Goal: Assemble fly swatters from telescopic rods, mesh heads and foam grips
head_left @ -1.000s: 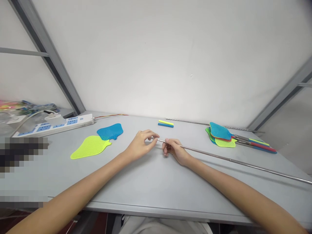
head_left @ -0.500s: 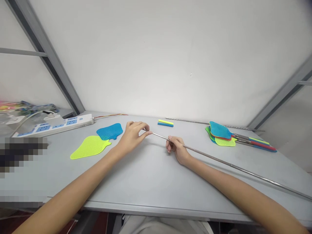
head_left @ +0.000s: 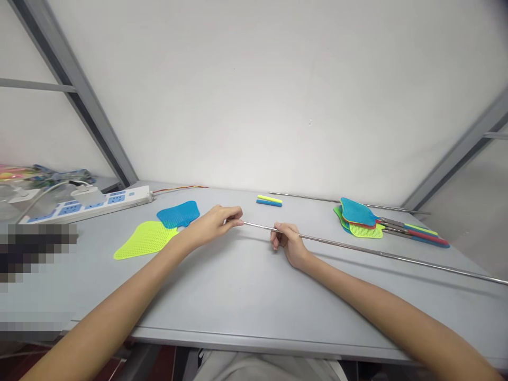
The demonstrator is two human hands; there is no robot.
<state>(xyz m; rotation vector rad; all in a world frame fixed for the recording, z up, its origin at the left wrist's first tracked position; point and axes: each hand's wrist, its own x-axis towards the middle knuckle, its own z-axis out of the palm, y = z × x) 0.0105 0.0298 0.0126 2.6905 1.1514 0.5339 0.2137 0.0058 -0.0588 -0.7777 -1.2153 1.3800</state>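
A long, thin telescopic metal rod [head_left: 349, 246] runs from the middle of the table out past the right edge of view. My left hand [head_left: 220, 225] pinches its thin left end between thumb and fingers, which cover the tip. Farther along, my right hand [head_left: 289, 243] is closed around the rod, held just above the tabletop. Left of my left hand lie a blue fly swatter head [head_left: 178, 214] and a yellow-green fly swatter head [head_left: 145, 241], both without rods. Beyond the hands rest a yellow handle tube [head_left: 270, 198] and a blue handle tube [head_left: 269, 203], side by side.
On the right lies a stack of fly swatters [head_left: 359, 214] with metal shafts and coloured handles. Behind it, another metal rod [head_left: 309, 197] lies along the wall. A white power strip [head_left: 130, 196] with plugs sits at the left of the grey table [head_left: 246, 301].
My left hand has lowered slightly with the rod's tip. The rod's right end has swung upward, so it lies flatter across the view. My right hand has stayed nearly in place.
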